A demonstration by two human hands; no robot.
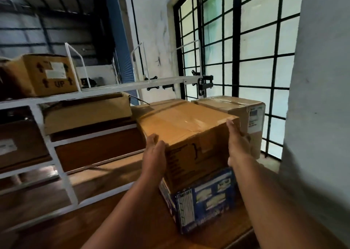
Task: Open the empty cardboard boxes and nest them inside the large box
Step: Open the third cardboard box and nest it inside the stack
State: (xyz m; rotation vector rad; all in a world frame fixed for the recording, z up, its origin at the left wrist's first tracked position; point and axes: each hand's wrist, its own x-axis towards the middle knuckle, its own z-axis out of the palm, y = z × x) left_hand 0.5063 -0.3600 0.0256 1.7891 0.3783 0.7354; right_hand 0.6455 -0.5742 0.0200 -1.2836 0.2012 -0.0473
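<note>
While your left hand [153, 154] and right hand [239, 144] press flat-fingered on the brown box [186, 135], it may slip off the blue box [204, 197] beneath.

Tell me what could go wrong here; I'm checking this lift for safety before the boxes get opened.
The left hand and right hand press flat on the brown box sides, so it may slip. It sits tilted on the blue printed box, which could shift. The taller box behind stands close and might get bumped.
</note>
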